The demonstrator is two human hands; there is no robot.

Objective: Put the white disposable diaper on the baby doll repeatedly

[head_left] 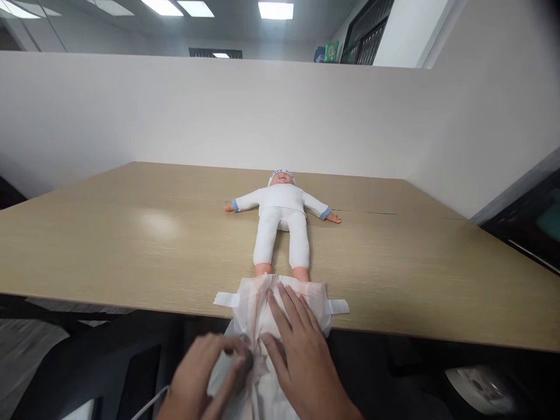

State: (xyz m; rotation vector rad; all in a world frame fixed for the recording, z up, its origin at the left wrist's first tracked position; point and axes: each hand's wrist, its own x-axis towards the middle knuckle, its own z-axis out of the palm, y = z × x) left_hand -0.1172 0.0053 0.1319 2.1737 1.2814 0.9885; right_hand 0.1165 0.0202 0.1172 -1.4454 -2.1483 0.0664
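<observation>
A baby doll in white clothes and a cap lies on its back on the wooden table, arms spread, feet toward me. A white diaper with side tabs hangs over the table's near edge, just below the doll's feet. My right hand presses flat on the diaper, fingers spread. My left hand pinches the diaper's lower end below the table edge.
A white partition wall stands behind the table. A dark monitor sits at the right. A dark chair and a white cable are below the table edge at the left.
</observation>
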